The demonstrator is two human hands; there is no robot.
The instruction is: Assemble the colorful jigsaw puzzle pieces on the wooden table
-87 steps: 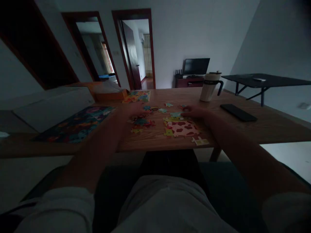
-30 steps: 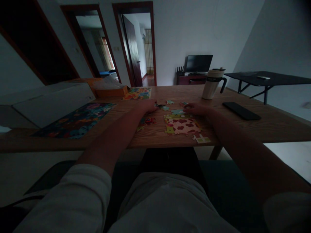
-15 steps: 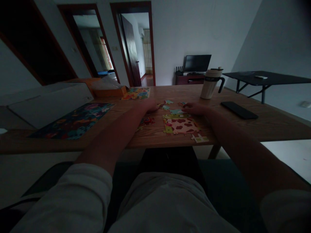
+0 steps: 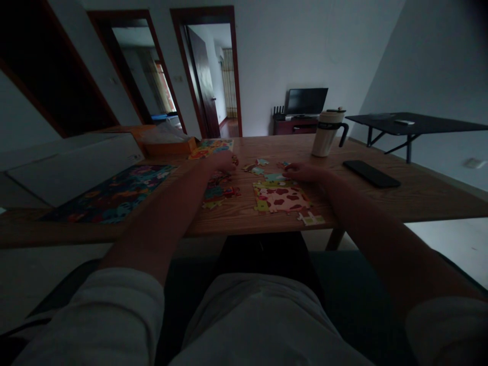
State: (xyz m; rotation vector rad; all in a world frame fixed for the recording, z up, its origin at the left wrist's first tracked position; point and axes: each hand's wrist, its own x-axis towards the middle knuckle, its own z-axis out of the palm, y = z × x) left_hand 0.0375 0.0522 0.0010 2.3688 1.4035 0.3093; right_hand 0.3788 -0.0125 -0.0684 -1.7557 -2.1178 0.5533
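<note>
The room is dim. My left hand [image 4: 220, 162] lies low on the wooden table [image 4: 381, 201], its fingertips at a small reddish puzzle piece; the grip is too dark to make out. Just in front of it are loose puzzle pieces [image 4: 221, 191]. My right hand [image 4: 304, 172] rests flat at the far edge of a partly joined puzzle section with a cow-spot pattern [image 4: 281, 197], fingers touching a pale blue piece [image 4: 275, 177]. More loose pieces [image 4: 254, 166] lie between the two hands, and one lies near the table edge [image 4: 311, 218].
A dark colourful puzzle board [image 4: 114, 193] lies at the left, with a white box [image 4: 72, 165] behind it. Farther back are an orange box [image 4: 168, 146] and another colourful puzzle sheet [image 4: 211, 146]. A lidded mug [image 4: 326, 133] and a black phone [image 4: 370, 174] sit at the right.
My left hand has slid a little to the left, away from the loose pieces in the middle. My right hand has stayed at the far edge of the cow-pattern section.
</note>
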